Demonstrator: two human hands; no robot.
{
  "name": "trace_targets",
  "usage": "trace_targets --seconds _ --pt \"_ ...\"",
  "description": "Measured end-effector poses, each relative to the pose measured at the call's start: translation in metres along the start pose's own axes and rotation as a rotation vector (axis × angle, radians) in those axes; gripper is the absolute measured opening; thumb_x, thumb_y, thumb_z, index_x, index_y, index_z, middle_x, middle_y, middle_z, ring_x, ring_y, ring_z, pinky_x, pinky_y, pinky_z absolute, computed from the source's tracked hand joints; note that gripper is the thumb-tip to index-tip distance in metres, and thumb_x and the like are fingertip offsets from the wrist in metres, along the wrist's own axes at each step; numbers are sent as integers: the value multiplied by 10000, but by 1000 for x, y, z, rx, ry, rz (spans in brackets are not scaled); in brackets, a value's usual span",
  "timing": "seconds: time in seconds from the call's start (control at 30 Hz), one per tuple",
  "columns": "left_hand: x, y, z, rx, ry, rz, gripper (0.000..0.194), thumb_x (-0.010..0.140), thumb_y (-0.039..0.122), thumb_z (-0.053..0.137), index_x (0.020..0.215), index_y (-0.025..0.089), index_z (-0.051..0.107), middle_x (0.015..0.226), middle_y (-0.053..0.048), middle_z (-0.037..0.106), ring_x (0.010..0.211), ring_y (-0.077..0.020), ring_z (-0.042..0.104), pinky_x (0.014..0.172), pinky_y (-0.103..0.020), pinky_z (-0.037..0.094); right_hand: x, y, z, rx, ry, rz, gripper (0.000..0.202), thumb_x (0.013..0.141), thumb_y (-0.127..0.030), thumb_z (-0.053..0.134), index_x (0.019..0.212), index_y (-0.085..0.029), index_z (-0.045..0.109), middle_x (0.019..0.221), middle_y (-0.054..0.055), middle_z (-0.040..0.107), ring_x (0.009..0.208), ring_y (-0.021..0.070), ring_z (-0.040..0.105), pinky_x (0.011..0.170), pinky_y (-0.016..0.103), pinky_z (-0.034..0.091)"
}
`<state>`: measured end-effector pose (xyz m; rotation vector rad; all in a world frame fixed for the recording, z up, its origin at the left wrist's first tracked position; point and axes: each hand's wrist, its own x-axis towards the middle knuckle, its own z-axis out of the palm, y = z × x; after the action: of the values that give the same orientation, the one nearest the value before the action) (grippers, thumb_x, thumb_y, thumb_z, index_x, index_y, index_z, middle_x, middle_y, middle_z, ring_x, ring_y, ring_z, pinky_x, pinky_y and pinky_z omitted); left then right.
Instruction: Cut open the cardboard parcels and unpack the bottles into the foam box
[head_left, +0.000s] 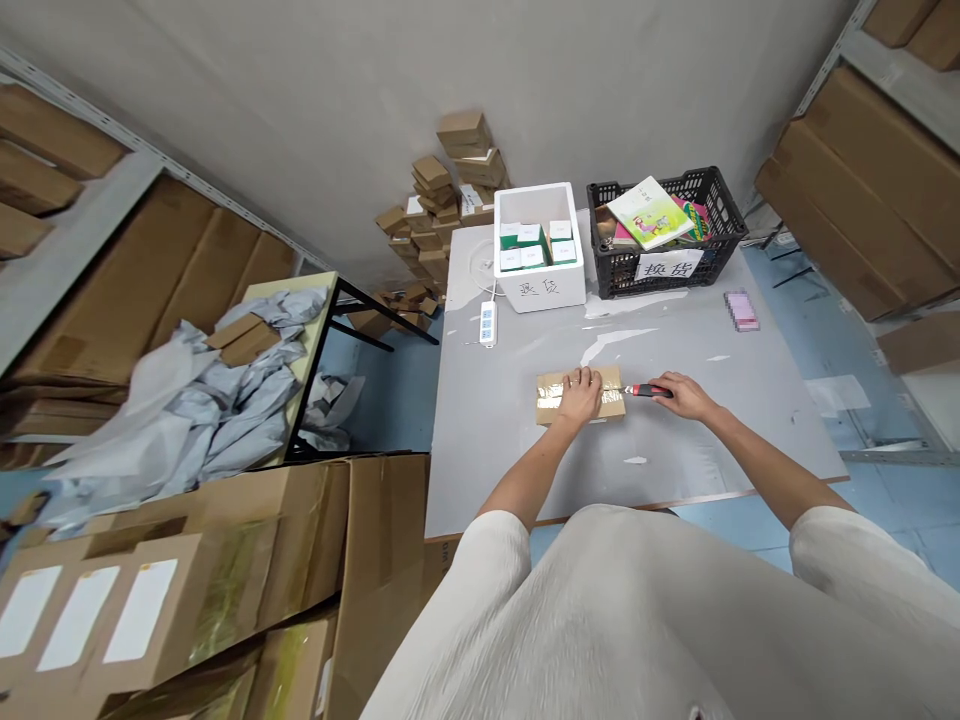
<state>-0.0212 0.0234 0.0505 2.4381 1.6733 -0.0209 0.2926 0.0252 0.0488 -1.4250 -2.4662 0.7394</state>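
A small cardboard box (613, 402) with shiny tape along its top lies on the grey table (495, 430). My left hand (580, 396) rests on top of the box, its fingers spread over the tape. To the right, my right hand (681, 395) is closed around the handle of a red and black utility knife (646, 390). The knife points left, and its tip is at the right end of the box, over the tape line.
At the table's back stand a white foam box (538, 292) with small cartons and a black crate (652, 275) with booklets. A power strip (488, 323) lies left. Cartons and grey bags (247, 400) are beyond the left edge.
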Motion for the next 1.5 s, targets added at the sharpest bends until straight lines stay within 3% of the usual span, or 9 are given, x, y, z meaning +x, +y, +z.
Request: trace_targets --seconds 0.1,0.3,0.57,0.87,1.5 --pt "7 2 -7 -13 -23 6 546 1071 474 469 1534 188 504 1534 -225 551 1430 -398 491 1202 -596 374 -1 -1 1 8 16 -27 433 1043 -501 547 1369 -275 720 1174 128 728 1042 310 687 928 429 529" --pt "13 -3 -5 -86 -44 111 517 1093 397 435 1573 207 461 1589 -178 523 1500 -327 450 1285 -555 290 0 -3 1 -18 21 -48 405 1040 -465 552 1362 -282 719 1180 128 731 1065 319 686 930 444 530" --pt "12 -3 6 -54 -3 130 570 1084 385 437 1621 195 428 1632 -210 489 1530 -368 435 1286 -616 279 5 -2 2 -8 0 -25 418 1031 -448 574 1392 -289 710 1200 122 728 1076 310 688 929 426 527" --pt "12 2 25 -12 21 109 514 1093 294 330 1554 168 520 1672 -229 461 1597 -374 371 1303 -665 258 5 1 3 -3 6 -43 419 1033 -446 578 1395 -287 715 1205 127 731 1095 314 677 923 420 516" --pt "11 0 25 -4 31 99 473 1100 284 351 1522 185 541 1687 -219 453 1602 -354 387 1320 -657 243 8 -3 16 -30 25 -16 415 1042 -444 566 1400 -284 701 1225 123 732 1078 305 687 887 404 506"
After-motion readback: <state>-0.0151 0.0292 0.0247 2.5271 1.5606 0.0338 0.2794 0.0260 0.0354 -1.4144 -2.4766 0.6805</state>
